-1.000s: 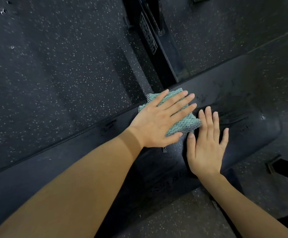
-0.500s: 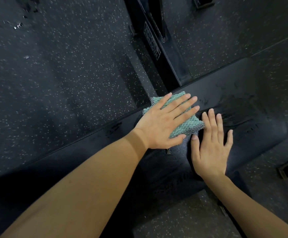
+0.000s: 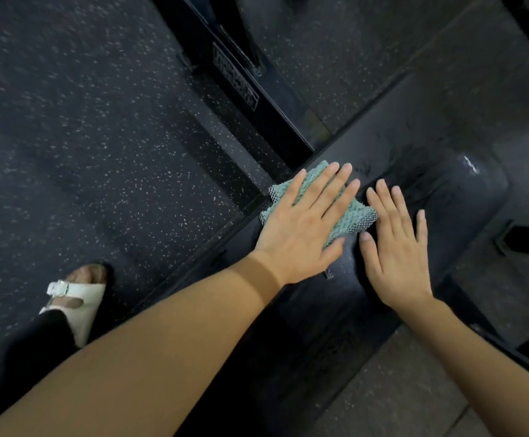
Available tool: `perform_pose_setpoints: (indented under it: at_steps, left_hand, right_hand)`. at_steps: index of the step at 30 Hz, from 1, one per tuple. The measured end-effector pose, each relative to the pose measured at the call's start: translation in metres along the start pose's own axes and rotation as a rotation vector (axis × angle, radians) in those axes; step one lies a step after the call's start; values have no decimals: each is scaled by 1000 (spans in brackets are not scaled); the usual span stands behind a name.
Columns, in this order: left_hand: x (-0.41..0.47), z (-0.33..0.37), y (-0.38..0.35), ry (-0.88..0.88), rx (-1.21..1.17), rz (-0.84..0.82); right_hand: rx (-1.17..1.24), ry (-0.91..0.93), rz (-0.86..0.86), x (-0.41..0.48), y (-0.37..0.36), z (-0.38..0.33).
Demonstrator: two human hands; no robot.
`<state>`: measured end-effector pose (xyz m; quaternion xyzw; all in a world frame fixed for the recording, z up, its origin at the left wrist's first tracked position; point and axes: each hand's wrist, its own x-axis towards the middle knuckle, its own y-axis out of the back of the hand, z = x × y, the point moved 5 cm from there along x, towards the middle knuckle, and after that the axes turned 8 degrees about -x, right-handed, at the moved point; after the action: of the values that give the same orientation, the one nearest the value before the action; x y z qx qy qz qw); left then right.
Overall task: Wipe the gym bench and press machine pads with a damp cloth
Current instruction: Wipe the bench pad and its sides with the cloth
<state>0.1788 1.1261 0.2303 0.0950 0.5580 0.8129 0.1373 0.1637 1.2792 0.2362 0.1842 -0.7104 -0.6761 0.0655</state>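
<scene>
On the pad (image 3: 446, 190), at its far edge and near its rounded end, the cloth (image 3: 349, 219) lay folded flat. It was teal, with a grey mesh border showing at two corners.

The left hand (image 3: 301, 228) lay palm-down on the cloth. Its fingers (image 3: 329, 190) were straight, slightly spread and released, pressing rather than gripping, and the fingertips reached past the cloth's far edge. The thumb lay along the near side of the cloth.

The right hand (image 3: 395, 247) lay palm-down directly on the pad, just beside the cloth. Its fingers (image 3: 383, 200) were also straight and released, holding nothing. The thumb tip sat next to the mesh corner; contact could not be confirmed.

Smear marks showed on the pad surface beyond both hands.

A black frame beam (image 3: 241, 77) carrying a label ran from the far edge of the pad across the speckled floor (image 3: 83, 121). A foot in a white sandal (image 3: 80, 298) stood on the floor at lower left.
</scene>
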Motion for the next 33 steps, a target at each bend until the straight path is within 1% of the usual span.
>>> perform_pose_setpoints:
  at_steps: [3,6,9,11,15,20,23,27,30,33]
  left_hand:
    - [-3,-6,6,-29,-8,13]
    - [-12,-20,13,-99,54,11]
    - [-27,-33,13,-88,90,-26]
    - [-37,-35,15,-74,41,-18]
    - [-51,-38,18,-26,-132,9]
    - [-24,-38,17,55,-294,-121]
    - [-1,-49,19,102,-521,-77]
    - [29,-61,17,203,-823,-142]
    - [44,-65,13,203,-1008,-167]
    - [41,-66,9,157,-1061,-175]
  right_hand:
    - [61,-111,-10,-1,1,-11]
    - [91,-198,12,0,2,-23]
    - [104,-259,33,5,1,-33]
    - [101,-258,38,15,2,-38]
    - [112,-250,66,40,3,-43]
    - [38,-249,98,40,-3,-44]
    - [22,-257,110,41,-4,-44]
    - [42,-274,121,42,0,-45]
    - [48,-277,125,41,0,-45]
    - [52,-270,125,41,1,-46]
